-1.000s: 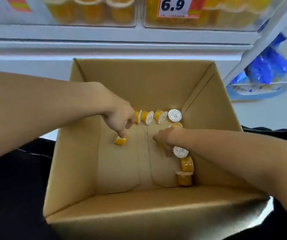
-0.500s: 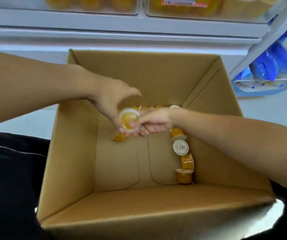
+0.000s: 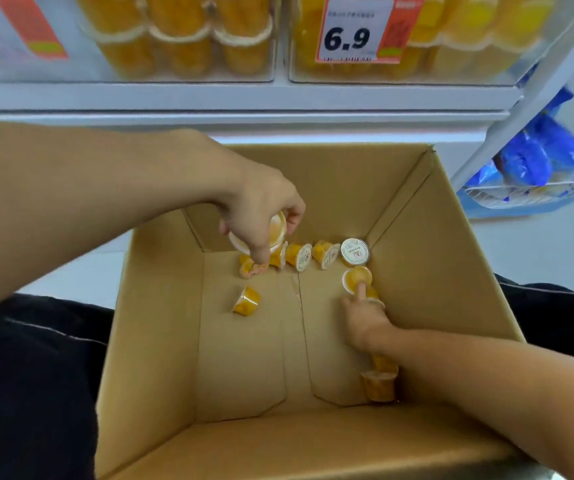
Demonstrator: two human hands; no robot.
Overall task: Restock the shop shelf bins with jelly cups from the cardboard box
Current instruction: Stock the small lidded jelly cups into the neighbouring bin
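Both my hands down in the cardboard box (image 3: 427,271), working jelly cups off the floor.

My left hand (image 3: 261,216) has fingers curled round one held jelly cup (image 3: 275,230), tilted, with a fingertip on another at the box's far wall. My right hand (image 3: 365,318) has its index finger extended onto an overturned cup (image 3: 356,277) near the far-right corner; I can't tell how the other fingers lie. A row of cups (image 3: 313,254) lies on its side along the far wall, long axes crosswise, lids mostly facing right. A stray cup (image 3: 245,301) is tipped left of centre. The box's near floor is open.
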